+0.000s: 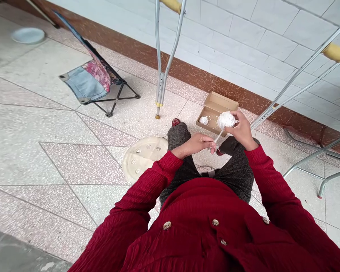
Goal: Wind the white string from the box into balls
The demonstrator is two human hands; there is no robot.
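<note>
Thumb and fingertips of the left hand [197, 145] close in a pinch on a white strand [219, 136], which runs taut up to a wound white ball [226, 120]. The right hand [241, 129], thumb and fingers curved apart around the ball's near side, grips it just beyond the left hand, above an open cardboard box [221, 101] on the floor, where a smaller white ball [204, 120] lies.

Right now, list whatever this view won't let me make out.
In the head view:
Ball: right side, behind the right hand.
Strand: course at the left hand, too small.
Box: right side, partly behind ball and hand.
Left crutch: top, cut off by upper edge.
Disc: right part, behind sleeve and leg.
</note>
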